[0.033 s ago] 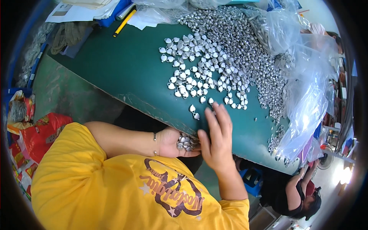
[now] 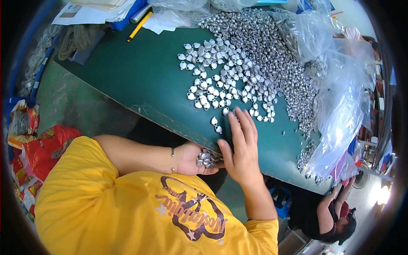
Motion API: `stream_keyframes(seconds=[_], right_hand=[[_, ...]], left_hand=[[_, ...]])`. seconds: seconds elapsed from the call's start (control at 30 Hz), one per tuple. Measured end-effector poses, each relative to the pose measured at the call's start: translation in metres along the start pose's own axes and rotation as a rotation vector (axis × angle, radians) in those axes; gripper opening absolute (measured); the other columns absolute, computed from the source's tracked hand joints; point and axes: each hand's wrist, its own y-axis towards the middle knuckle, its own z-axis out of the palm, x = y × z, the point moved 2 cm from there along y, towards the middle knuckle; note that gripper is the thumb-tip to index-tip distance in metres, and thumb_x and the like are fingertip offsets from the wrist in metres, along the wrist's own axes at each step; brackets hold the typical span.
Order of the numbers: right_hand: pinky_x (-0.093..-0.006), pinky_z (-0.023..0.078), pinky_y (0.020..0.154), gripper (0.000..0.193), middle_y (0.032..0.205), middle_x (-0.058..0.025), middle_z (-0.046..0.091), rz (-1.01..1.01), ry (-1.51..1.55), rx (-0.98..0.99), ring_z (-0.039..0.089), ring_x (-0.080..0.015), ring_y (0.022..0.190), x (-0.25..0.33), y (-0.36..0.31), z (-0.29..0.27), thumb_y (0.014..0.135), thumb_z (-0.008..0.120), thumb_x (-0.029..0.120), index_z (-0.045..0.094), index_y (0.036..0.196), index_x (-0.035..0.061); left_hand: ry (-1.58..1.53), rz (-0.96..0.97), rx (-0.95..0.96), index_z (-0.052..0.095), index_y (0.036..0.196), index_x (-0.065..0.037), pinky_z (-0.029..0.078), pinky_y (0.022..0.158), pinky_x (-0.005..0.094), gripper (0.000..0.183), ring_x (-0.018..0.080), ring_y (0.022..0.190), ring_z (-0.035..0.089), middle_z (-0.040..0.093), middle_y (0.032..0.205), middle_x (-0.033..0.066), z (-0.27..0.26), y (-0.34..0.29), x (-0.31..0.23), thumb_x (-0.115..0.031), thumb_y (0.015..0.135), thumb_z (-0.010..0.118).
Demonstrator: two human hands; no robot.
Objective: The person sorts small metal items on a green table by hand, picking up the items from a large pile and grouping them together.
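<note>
My left hand is cupped palm up just below the table's near edge. In its palm lies a small heap of silver heart-shaped charms. My right hand reaches over the edge, palm down, its fingers stretched out and thumb apart. Its fingertips are by the near side of the scattered heart charms, which have small loops; whether they touch one is hidden. Two more charms lie to the left of these fingers.
A dense pile of small metal parts covers the far right of the green table. Clear plastic bags lie along the right side. A yellow pen and papers lie at the far left. Another person works at the right.
My right hand has moved slightly forward over the table, and its fingers now cover a charm that showed before. My left hand stays in place with its heap.
</note>
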Motion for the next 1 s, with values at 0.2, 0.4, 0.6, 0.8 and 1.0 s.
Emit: stream_keyframes(seconds=[0.2, 0.4, 0.6, 0.8, 1.0], right_hand=[[-0.0497, 0.029, 0.102, 0.064, 0.138, -0.023, 0.033, -0.11, -0.069, 0.073, 0.031, -0.047, 0.122, 0.014, 0.055, 0.02, 0.075, 0.069, 0.035, 0.045, 0.131, 0.0143], [-0.0514, 0.032, 0.094, 0.04, 0.131, -0.0111, 0.044, -0.243, -0.141, -0.086, 0.038, -0.0407, 0.117, 0.017, 0.085, 0.038, 0.076, 0.068, 0.03, 0.06, 0.113, 0.0183], [-0.0464, 0.037, 0.085, 0.034, 0.115, -0.0088, 0.053, -0.278, -0.028, -0.04, 0.047, -0.0312, 0.106, 0.002, 0.081, 0.025, 0.069, 0.07, 0.019, 0.061, 0.101, 0.0118], [-0.0423, 0.04, 0.076, 0.017, 0.092, -0.0072, 0.053, -0.24, -0.095, -0.171, 0.049, -0.0293, 0.092, 0.002, 0.074, 0.026, 0.074, 0.065, 0.015, 0.059, 0.089, 0.0097], [-0.0362, 0.045, 0.052, 0.018, 0.066, -0.0076, 0.049, -0.288, -0.208, -0.193, 0.054, -0.0258, 0.062, 0.013, 0.075, 0.026, 0.074, 0.066, 0.016, 0.05, 0.068, 0.0076]], left_hand=[[0.188, -0.221, 0.006, 0.058, 0.095, -0.008, 0.03, 0.038, 0.017, 0.02, 0.0116, 0.063, 0.055, 0.06, 0.089, 0.0081, -0.017, 0.007, 0.002, -0.025, 0.088, 0.052], [0.401, -0.38, 0.115, 0.059, 0.094, 0.003, 0.033, 0.033, 0.018, 0.021, 0.0143, 0.059, 0.055, 0.061, 0.087, 0.0162, 0.002, -0.01, -0.002, -0.015, 0.087, 0.051], [0.244, -0.141, 0.287, 0.055, 0.097, 0.004, 0.033, 0.033, 0.0198, 0.025, 0.0163, 0.061, 0.051, 0.056, 0.091, 0.0177, 0.064, -0.065, -0.042, -0.019, 0.089, 0.048], [0.179, 0.587, 0.383, 0.052, 0.099, -0.003, 0.038, 0.039, 0.0226, 0.021, 0.017, 0.068, 0.055, 0.056, 0.092, 0.0101, 0.158, -0.084, -0.174, -0.02, 0.088, 0.047], [0.301, 1.081, -0.124, 0.04, 0.121, 0.003, 0.036, 0.101, 0.0499, 0.037, 0.036, 0.12, 0.041, 0.043, 0.125, 0.022, 0.226, -0.09, -0.276, -0.014, 0.089, 0.048]])
